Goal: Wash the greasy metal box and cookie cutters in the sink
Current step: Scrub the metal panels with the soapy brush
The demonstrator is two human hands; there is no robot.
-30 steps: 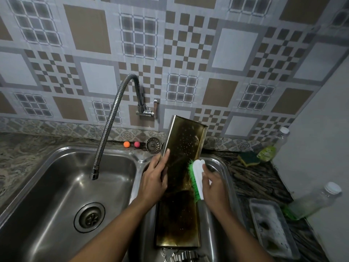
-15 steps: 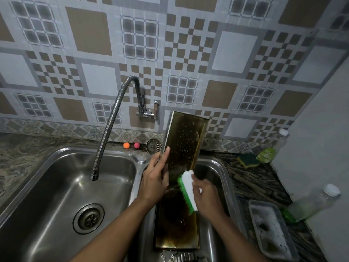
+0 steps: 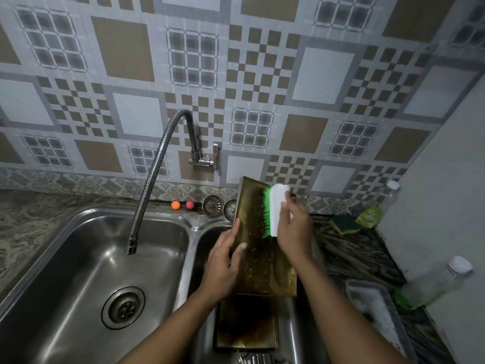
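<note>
Steel is making the double sink [image 3: 78, 232], which is sitting in a marbled stone tabletop [image 3: 23, 227] under a wall [image 3: 262, 74] of brown, white and grey checked tiles. A flexible tap [image 3: 157, 164] is coming out of the wall and hanging over the left basin, where the drain [image 3: 122, 307] is showing. Behind the sink, two small balls [image 3: 182, 205] and two strainers [image 3: 220, 206] are lying at the foot of the wall.

The greasy box [image 3: 258, 248] is standing tilted over the right basin, its far end leaning toward the wall, and a second dark metal piece [image 3: 246, 324] is lying below it in the basin. The left hand [image 3: 223, 269] is gripping the left edge of the box, thumb on its face. The right hand [image 3: 295, 227] is closing around a white brush [image 3: 278, 208], and the green bristles are pressing on the upper part of the box.

On the right tabletop a sponge [image 3: 343, 224] is lying near a bottle [image 3: 378, 206] standing in the corner. Nearer, another bottle [image 3: 435, 282] is leaning against the grey side wall, beside a grey tray [image 3: 372, 308]. Some ribbed metal parts at the bottom edge are too cut off to tell.
</note>
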